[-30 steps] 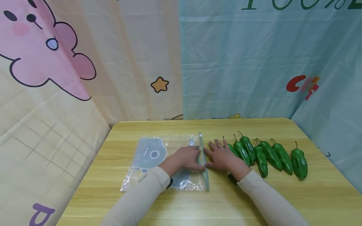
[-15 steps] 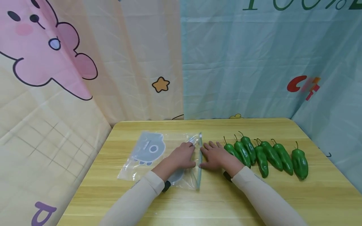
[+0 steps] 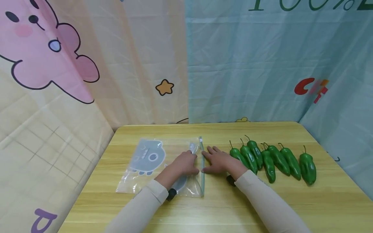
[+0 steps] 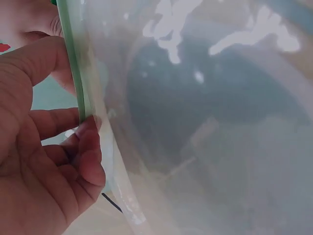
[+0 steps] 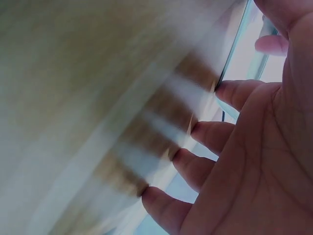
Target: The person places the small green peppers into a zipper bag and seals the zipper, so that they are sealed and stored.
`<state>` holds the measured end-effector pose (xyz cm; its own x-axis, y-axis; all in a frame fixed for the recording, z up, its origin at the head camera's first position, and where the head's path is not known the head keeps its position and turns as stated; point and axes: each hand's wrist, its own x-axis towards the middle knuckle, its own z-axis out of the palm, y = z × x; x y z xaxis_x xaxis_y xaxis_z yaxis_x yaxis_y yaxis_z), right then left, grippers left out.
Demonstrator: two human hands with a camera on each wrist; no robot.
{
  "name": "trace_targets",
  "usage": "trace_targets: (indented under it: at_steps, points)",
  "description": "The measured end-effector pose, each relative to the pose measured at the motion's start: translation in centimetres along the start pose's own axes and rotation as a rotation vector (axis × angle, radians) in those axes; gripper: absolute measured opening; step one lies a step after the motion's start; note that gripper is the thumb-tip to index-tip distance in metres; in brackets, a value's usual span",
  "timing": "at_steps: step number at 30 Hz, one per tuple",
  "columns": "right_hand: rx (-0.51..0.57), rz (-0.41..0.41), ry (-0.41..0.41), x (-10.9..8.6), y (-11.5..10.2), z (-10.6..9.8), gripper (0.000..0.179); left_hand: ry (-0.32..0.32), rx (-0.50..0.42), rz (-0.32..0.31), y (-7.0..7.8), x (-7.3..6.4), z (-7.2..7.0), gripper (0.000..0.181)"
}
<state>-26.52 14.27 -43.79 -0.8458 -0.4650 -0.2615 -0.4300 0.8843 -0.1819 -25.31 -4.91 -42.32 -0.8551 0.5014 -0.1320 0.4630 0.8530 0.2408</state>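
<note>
A clear zip bag (image 3: 147, 158) with a grey-blue cartoon print lies flat on the wooden table, left of centre. Its pale green zip strip (image 3: 202, 184) runs along the right side. My left hand (image 3: 183, 165) rests on the bag just left of the strip, thumb and fingers apart. In the left wrist view its fingers (image 4: 90, 156) bend lightly at the strip's edge. My right hand (image 3: 220, 161) is on the other side of the strip, fingers spread, thumb near the strip. Its fingertips (image 5: 181, 156) touch down in the right wrist view.
Several green peppers (image 3: 269, 165) with stems lie in a row to the right of my right hand, the closest beside the wrist. The table (image 3: 186, 213) extends in front of the bag. Printed curtains (image 3: 244, 64) hang behind the table and on both sides.
The bag has slid a little to the left, its zip strip now straighter. Both hands have moved left with it. The peppers stay where they were.
</note>
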Motion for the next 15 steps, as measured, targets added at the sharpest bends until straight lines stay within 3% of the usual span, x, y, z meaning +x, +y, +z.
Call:
trace_targets:
  at_steps: [4, 8, 11, 15]
  points:
    - [0.022, 0.023, -0.012, 0.12, -0.07, -0.09, 0.084, 0.008, -0.110, -0.015, -0.13, -0.08, 0.16, 0.063]
    - [0.041, 0.048, -0.024, 0.23, -0.12, -0.15, 0.085, 0.070, -0.295, -0.001, -0.33, -0.13, 0.22, 0.066]
    - [0.055, 0.066, -0.027, 0.40, -0.15, -0.12, 0.086, 0.120, -0.471, -0.017, -0.50, -0.35, 0.28, 0.066]
    - [0.057, 0.075, -0.028, 0.59, -0.15, -0.03, 0.087, 0.152, -0.787, -0.097, -0.75, -0.71, 0.49, 0.064]
